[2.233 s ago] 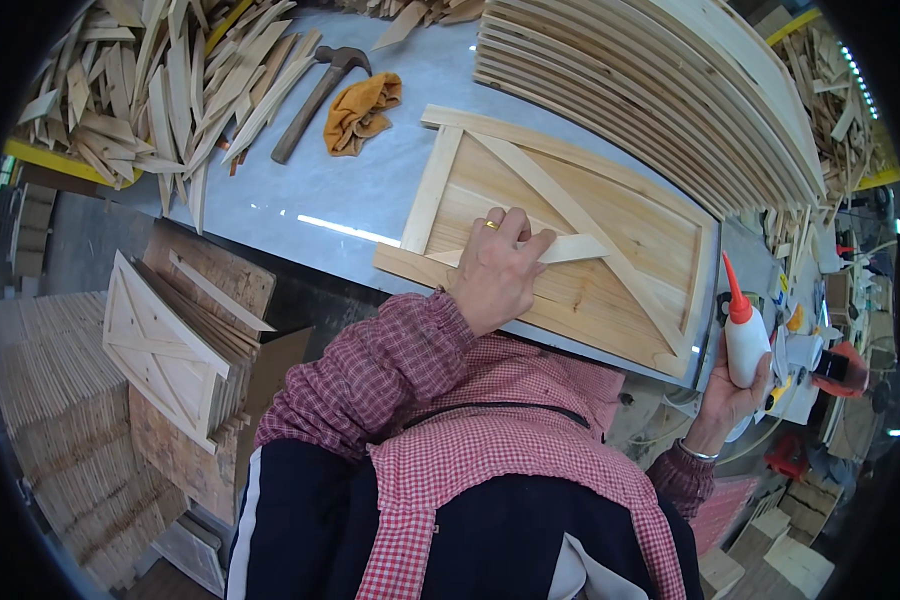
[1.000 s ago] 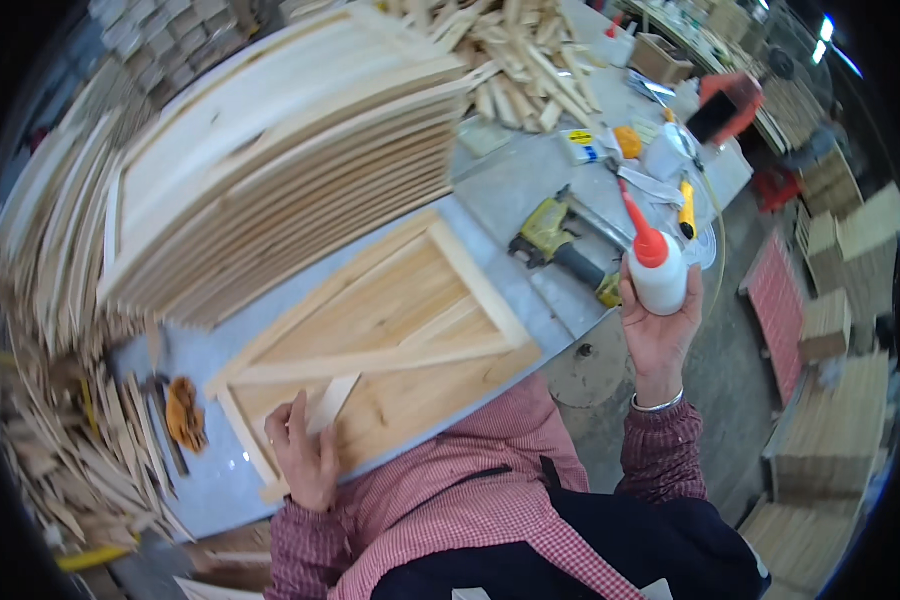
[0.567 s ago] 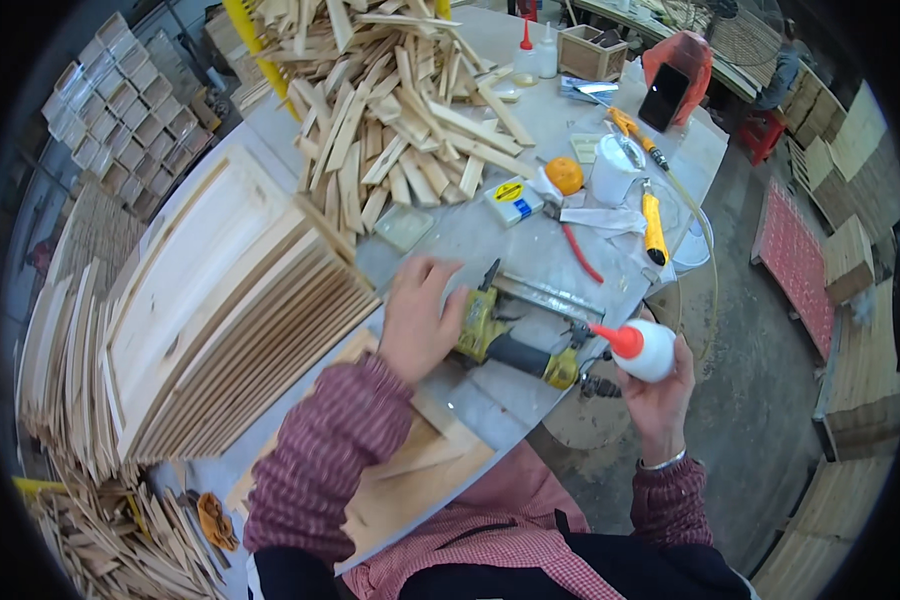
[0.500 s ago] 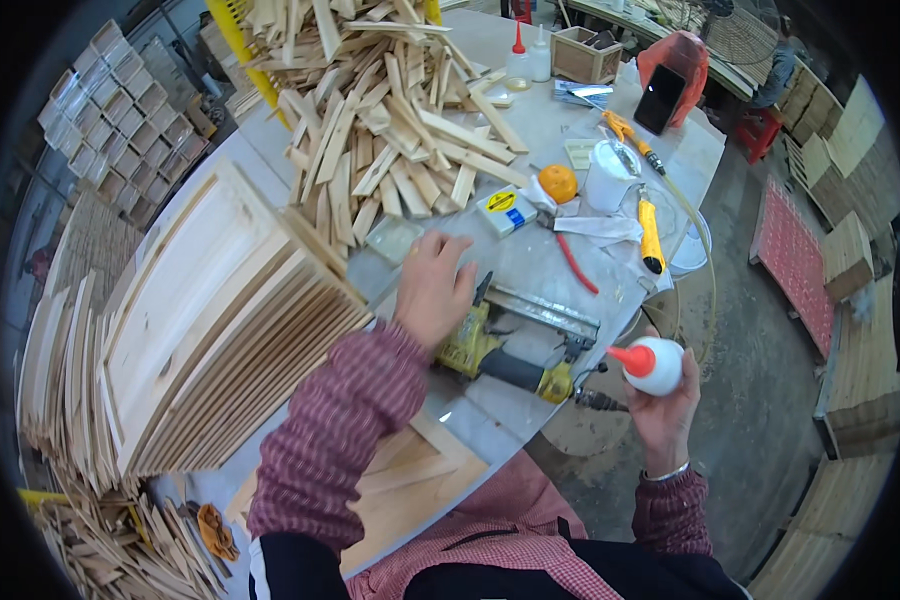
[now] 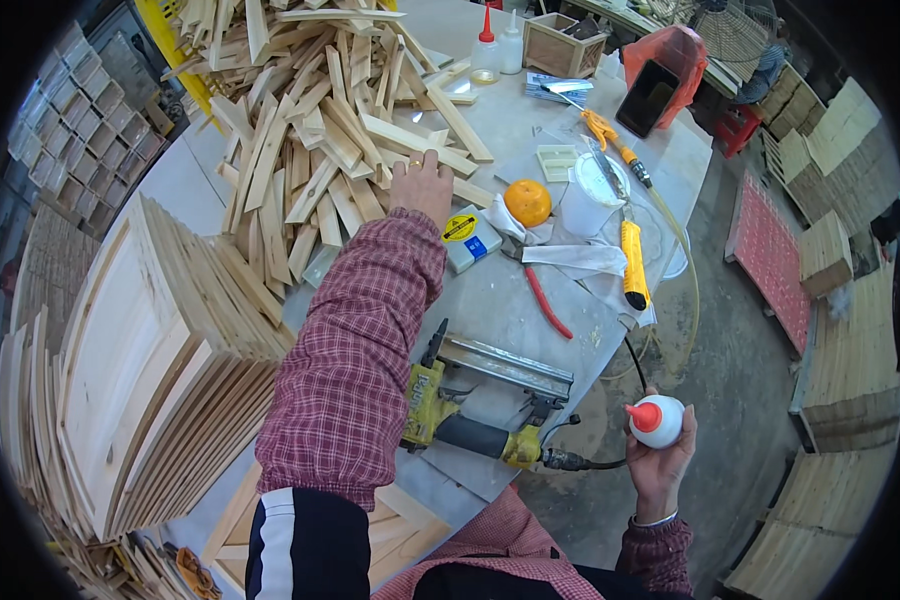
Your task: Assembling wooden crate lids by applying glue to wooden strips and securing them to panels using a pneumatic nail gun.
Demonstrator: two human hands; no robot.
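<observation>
Up front, left hand [image 5: 422, 185] stretched far forward, fingers spread loosely on heap of wood slats [image 5: 320, 130], nearest slats lying crosswise under fingertips; right hand [image 5: 663, 462] low beside bench [image 5: 515, 300] edge, clasping glue bottle [image 5: 655, 421]; nail gun [image 5: 485, 400] between; stacked panels [image 5: 160, 360] left; workshop floor right

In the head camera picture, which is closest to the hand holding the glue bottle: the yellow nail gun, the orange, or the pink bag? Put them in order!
From the right hand, which holds the glue bottle:
1. Yellow nail gun, just to its left on the table edge.
2. Orange, farther up the table, beside the white cup.
3. Pink bag, at the table's far end.
</observation>
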